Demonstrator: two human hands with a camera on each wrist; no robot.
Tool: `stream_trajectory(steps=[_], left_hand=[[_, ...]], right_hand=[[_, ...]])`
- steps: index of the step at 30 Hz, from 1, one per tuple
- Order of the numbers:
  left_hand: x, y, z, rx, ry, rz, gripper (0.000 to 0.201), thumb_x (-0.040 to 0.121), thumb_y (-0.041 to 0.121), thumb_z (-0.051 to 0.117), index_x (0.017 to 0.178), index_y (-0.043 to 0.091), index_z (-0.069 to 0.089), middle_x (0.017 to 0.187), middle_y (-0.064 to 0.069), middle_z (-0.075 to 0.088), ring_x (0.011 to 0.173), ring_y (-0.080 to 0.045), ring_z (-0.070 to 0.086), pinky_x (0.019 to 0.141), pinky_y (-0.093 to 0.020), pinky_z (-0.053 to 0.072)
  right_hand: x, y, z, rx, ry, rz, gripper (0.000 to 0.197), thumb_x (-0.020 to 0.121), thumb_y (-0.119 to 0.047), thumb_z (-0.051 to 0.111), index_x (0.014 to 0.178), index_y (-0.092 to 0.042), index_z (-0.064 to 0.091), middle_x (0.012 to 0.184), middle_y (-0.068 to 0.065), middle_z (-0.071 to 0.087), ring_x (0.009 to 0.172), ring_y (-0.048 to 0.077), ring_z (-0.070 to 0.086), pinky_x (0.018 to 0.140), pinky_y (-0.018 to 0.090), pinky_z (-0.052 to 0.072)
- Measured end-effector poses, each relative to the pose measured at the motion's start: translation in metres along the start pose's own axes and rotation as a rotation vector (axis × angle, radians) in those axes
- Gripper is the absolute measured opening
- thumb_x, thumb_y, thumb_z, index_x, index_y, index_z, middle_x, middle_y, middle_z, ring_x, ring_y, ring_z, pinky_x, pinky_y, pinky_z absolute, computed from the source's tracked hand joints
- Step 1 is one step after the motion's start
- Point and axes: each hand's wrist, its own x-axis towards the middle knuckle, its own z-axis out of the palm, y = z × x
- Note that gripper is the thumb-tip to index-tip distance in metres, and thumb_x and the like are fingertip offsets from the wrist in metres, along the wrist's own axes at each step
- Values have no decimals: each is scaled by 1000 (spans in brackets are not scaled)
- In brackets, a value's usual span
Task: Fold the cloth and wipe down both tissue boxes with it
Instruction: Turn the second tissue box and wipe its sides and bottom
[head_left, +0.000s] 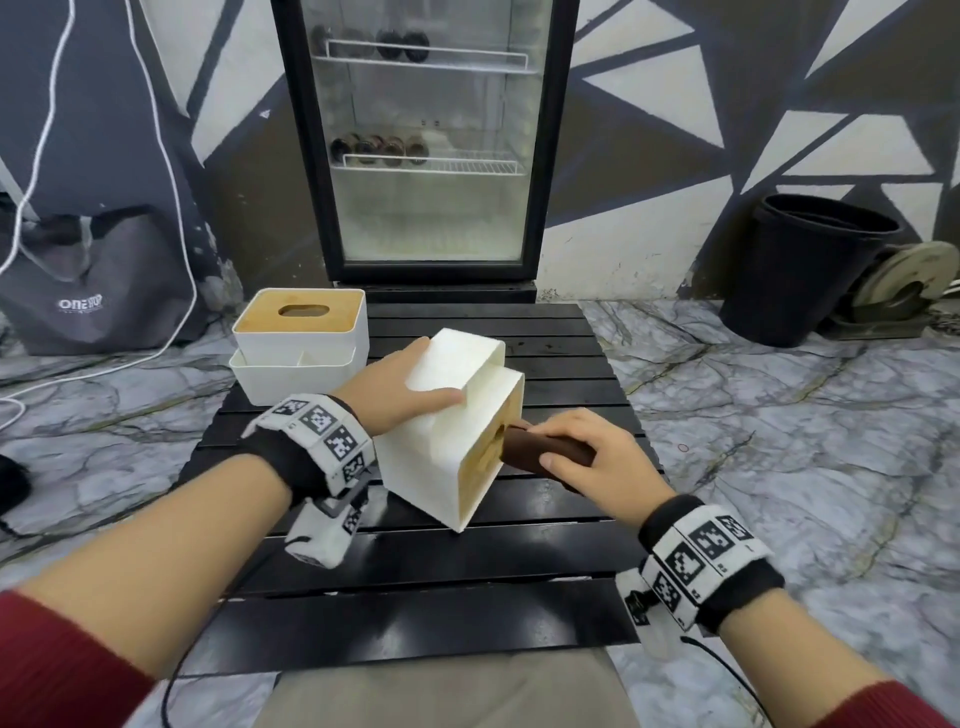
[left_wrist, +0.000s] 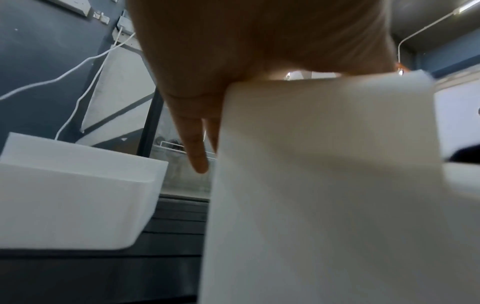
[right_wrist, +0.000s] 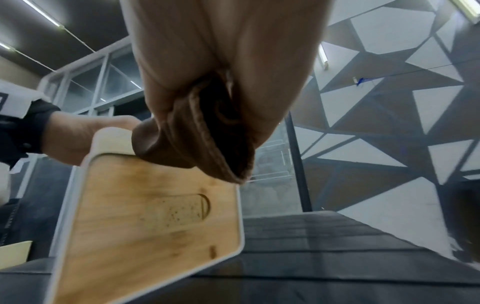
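A white tissue box (head_left: 441, 457) lies tipped on its side mid-table, its wooden lid (right_wrist: 145, 216) facing right. My left hand (head_left: 410, 384) grips its raised end, thumb on the near face and fingers over the far side; the left wrist view shows that box (left_wrist: 337, 185) close under the palm. My right hand (head_left: 587, 457) holds a folded brown cloth (head_left: 524, 447) and presses its end against the lid's upper part. The right wrist view shows the cloth (right_wrist: 197, 144) bunched in my fingers. The second tissue box (head_left: 301, 353) stands upright at the table's back left.
The low black slatted table (head_left: 467, 571) stands on a marble floor. Behind it is a glass-door fridge (head_left: 431, 145). A black bin (head_left: 810, 270) sits at the right, a grey bag (head_left: 98, 280) with a white cable at the left.
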Motion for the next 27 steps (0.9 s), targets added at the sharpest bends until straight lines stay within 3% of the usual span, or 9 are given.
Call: stream_trajectory(steps=[2,5,10,14,17,20,22,23,27], left_hand=[[-4,-1,-9,26,-70,13,92,64,74,56,139,26,32,132,5,49,116,-17,49,92,-29,35],[-6,-10,-19,91,-55,-41,92,80,57,63,150,22,15,149,3,34,131,-18,37,99,-25,26],[-19,-33,-26,-73,14,-129,92,78,51,65,149,18,17,147,-3,36,128,-22,42,109,-36,32],[-27,-46,-27,-197,77,-174,83,82,44,64,148,19,20,128,0,45,108,-12,47,90,-23,35],[-30,-51,-28,-314,54,-182,69,87,39,60,145,22,27,119,4,53,91,-1,54,73,-14,40],[-31,-53,-29,-424,-10,-173,45,87,37,57,129,34,40,124,2,60,99,-9,61,83,-33,53],[-31,-51,-28,-501,-62,-200,47,87,37,56,131,34,42,123,0,62,107,-21,62,90,-47,52],[-31,-50,-28,-540,-85,-216,49,87,37,56,133,34,41,122,0,62,108,-23,62,88,-48,52],[-34,-45,-24,-584,-75,-247,32,91,34,53,120,43,44,95,14,69,76,-9,71,53,-25,55]], right_hand=[[-7,16,-5,-94,-5,116,28,79,-7,66,102,-24,66,94,-11,58,92,1,54,89,17,39],[-17,41,-9,-230,-50,307,25,81,-10,64,105,-18,66,95,-3,54,96,16,54,87,23,37],[-27,59,-10,-382,-173,441,27,81,-16,65,107,-19,63,104,7,55,102,23,53,90,23,36],[-28,58,-10,-416,-239,471,29,80,-20,66,109,-21,60,106,4,51,101,20,52,83,17,33],[-24,54,-13,-438,-324,509,34,81,-25,66,114,-21,58,109,5,50,106,22,51,91,22,36],[-15,45,-19,-505,-364,518,34,83,-33,63,116,-25,57,116,7,50,114,26,46,100,30,36],[-5,32,-20,-461,-296,461,33,85,-33,61,117,-24,57,120,8,50,117,25,45,102,31,34],[1,24,-19,-406,-252,425,34,86,-33,61,118,-23,57,122,6,51,117,23,46,101,28,34],[29,-10,-2,-182,-169,373,45,87,-43,55,127,-23,50,122,-1,55,112,14,51,91,23,36]])
